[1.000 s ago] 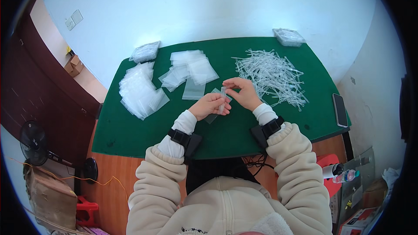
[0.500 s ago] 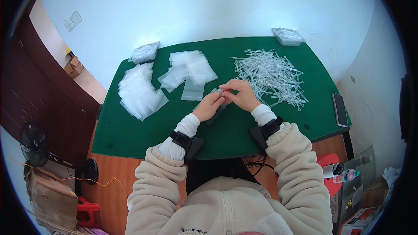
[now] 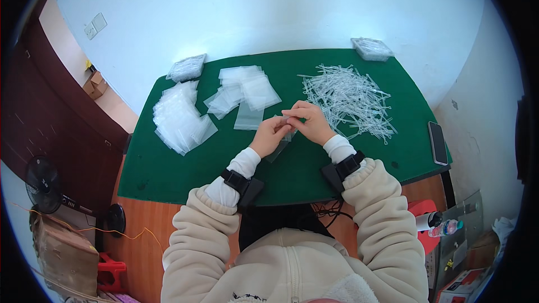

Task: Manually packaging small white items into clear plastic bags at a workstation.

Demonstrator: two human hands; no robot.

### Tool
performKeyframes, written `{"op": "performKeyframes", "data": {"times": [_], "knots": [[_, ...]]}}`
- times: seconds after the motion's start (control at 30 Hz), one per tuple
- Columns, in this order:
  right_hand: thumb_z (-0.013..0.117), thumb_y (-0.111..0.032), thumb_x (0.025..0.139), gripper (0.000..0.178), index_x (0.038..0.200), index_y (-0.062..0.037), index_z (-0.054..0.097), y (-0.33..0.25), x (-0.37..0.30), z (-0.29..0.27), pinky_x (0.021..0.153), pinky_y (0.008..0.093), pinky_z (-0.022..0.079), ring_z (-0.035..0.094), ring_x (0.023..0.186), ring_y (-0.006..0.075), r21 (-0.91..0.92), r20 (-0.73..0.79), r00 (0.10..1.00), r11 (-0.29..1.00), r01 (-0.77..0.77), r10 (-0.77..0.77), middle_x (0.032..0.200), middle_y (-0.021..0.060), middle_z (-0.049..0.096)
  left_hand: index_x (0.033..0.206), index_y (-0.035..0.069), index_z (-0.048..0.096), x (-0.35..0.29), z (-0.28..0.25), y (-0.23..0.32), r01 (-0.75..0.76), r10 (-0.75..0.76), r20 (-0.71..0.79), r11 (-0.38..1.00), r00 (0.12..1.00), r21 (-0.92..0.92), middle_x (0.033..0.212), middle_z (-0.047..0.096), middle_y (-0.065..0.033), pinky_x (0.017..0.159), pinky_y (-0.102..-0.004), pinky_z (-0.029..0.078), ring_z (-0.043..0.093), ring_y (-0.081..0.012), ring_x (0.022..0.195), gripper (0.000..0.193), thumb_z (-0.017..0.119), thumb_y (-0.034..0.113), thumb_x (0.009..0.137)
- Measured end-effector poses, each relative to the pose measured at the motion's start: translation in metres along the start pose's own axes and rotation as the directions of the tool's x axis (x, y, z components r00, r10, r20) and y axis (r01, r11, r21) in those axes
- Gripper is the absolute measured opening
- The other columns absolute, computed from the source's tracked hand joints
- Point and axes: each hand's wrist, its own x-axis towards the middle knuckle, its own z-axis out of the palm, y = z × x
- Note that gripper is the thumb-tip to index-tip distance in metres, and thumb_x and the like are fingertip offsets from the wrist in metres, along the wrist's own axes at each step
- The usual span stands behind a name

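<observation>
My left hand [image 3: 270, 136] and my right hand [image 3: 312, 123] meet over the middle of the green table, fingertips pinched together at the top edge of a clear plastic bag [image 3: 279, 151]. Most of the bag hangs below the fingers, partly hidden by them. Beyond my left hand lies a loose spread of empty-looking clear bags [image 3: 247, 90]. A heap of thin clear plastic sticks with looped ends [image 3: 348, 101] is just past my right hand. To the far left, a fanned pile of clear bags [image 3: 179, 119] rests on the cloth.
Two clear boxes stand at the back, a left box [image 3: 187, 68] and a right box [image 3: 372, 49]. A phone [image 3: 438, 143] lies at the table's right edge. Beside the table are a fan [image 3: 43, 184], a red stool [image 3: 111, 272] and a bottle [image 3: 446, 228].
Both hands stay in almost the same place, with the fingers shifting slightly along the bag's top edge. Nothing else has visibly moved.
</observation>
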Motion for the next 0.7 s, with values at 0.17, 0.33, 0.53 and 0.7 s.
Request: {"op": "performKeyframes", "data": {"times": [0.17, 0.33, 0.53, 0.7], "knots": [[0.062, -0.003, 0.073, 0.028, 0.101, -0.0079, 0.064, -0.003, -0.001, 0.0, 0.06, 0.0266, 0.046, 0.056, 0.067, 0.019, 0.037, -0.013, 0.998, 0.997, -0.065, 0.065, 0.079, 0.0054, 0.058, 0.104, -0.004, 0.055, 0.0, 0.005, 0.002, 0.016, -0.022, -0.096, 0.998, 0.995, -0.061, 0.098, 0.061, -0.0104, 0.08, -0.0274, 0.047, 0.06, -0.0166, 0.088, 0.021, 0.051, 0.009, 0.088], [0.06, -0.004, 0.073, 0.03, 0.104, -0.0048, 0.06, 0.011, -0.001, 0.0, 0.07, 0.0317, 0.046, 0.058, 0.075, 0.0231, 0.013, -0.022, 0.998, 0.998, -0.057, 0.057, 0.086, 0.0073, 0.06, 0.104, -0.004, 0.055, 0.007, -0.024, 0.006, -0.003, -0.037, -0.265, 0.989, 0.964, -0.15, 0.098, 0.061, -0.0109, 0.08, -0.0282, 0.048, 0.06, -0.0177, 0.091, 0.02, 0.053, 0.007, 0.086], [0.058, -0.007, 0.075, 0.025, 0.1, -0.0053, 0.061, 0.015, -0.006, 0.012, 0.081, 0.037, 0.044, 0.058, 0.087, 0.0255, -0.135, 0.266, 0.938, 0.955, 0.266, -0.223, 0.092, 0.0094, 0.061, 0.104, -0.004, 0.054, 0.008, -0.049, 0.005, -0.128, -0.101, -0.518, 0.912, 0.85, -0.389, 0.098, 0.06, -0.0115, 0.08, -0.0294, 0.048, 0.06, -0.0194, 0.092, 0.021, 0.053, 0.008, 0.087], [0.058, -0.015, 0.076, 0.023, 0.097, -0.0058, 0.061, 0.023, -0.006, -0.003, 0.081, 0.039, 0.043, 0.057, 0.09, 0.0255, -0.378, 0.409, 0.912, 0.915, 0.14, 0.029, 0.094, 0.0093, 0.06, 0.104, -0.005, 0.053, 0.007, -0.048, 0.005, -0.134, -0.105, -0.518, 0.905, 0.849, -0.403, 0.098, 0.06, -0.012, 0.08, -0.0298, 0.049, 0.06, -0.0202, 0.092, 0.022, 0.054, 0.009, 0.087]]}}
